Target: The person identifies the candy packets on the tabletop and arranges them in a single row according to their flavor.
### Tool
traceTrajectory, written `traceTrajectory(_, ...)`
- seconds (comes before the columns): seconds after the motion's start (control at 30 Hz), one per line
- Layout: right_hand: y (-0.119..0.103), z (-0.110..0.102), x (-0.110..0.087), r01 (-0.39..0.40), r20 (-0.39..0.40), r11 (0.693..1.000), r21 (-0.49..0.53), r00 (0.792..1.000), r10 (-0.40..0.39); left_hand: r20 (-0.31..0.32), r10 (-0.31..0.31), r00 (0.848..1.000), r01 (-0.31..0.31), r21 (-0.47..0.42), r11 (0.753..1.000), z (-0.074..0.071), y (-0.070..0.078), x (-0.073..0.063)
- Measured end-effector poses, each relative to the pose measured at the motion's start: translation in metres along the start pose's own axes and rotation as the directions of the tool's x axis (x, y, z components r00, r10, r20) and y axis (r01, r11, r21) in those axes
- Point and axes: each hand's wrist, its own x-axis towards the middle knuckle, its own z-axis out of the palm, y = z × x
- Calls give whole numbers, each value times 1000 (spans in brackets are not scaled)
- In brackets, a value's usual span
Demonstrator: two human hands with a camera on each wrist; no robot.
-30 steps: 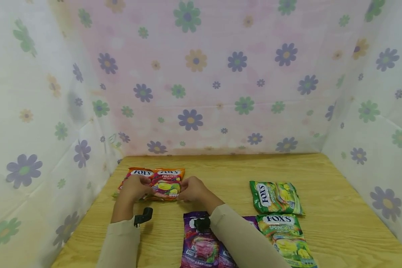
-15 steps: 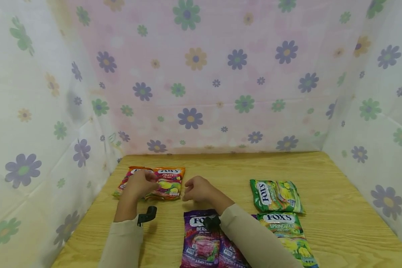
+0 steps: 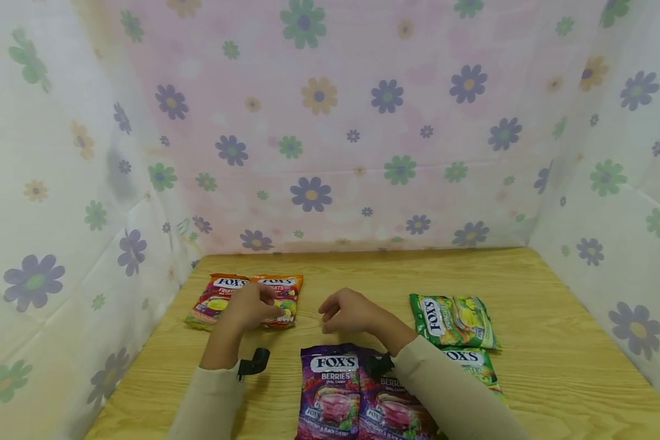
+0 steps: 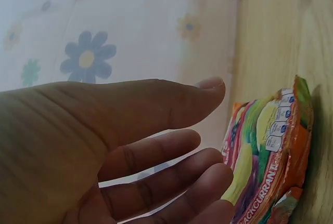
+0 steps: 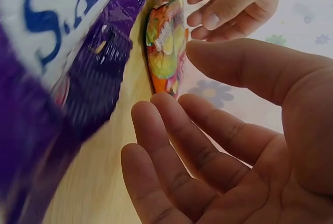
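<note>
Candy bags (image 3: 209,300) lie near the far left corner of the table (image 3: 374,272), beside the relaxed left hand (image 3: 249,307); right hand (image 3: 352,311) likewise loose. Only the left wrist view shows "CURRANT" lettering (image 4: 264,190).

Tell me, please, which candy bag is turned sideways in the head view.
The farther green bag: its logo runs vertically, whereas the nearer green bag, purple bags and orange bags have theirs across the top.

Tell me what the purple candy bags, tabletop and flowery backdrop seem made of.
Purple candy bags: probably thin, glossy plastic film, given the bright highlights and ridged edge. Tabletop: satin wood or wood-look laminate; the grain leaves it open. Flowery backdrop: matte fabric or sheeting, perhaps, judging by its creases.
</note>
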Motion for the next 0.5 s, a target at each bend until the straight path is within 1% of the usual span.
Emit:
traceTrajectory(0.13,1,-6,-11,19,12,999,-32,1000,-19,9,15,1000,-15,56,998,5,6,-5)
traceTrajectory(0.3,6,-14,-21,27,11,999,-47,1000,-27,38,53,998,-55,76,996,13,14,-9)
traceTrajectory(0.4,10,-20,-27,36,12,997,-62,999,-35,63,93,994,-97,76,992,19,18,-12)
traceTrajectory(0.5,15,-26,-32,40,18,996,-82,999,-39,110,152,982,-158,50,986,24,18,-12)
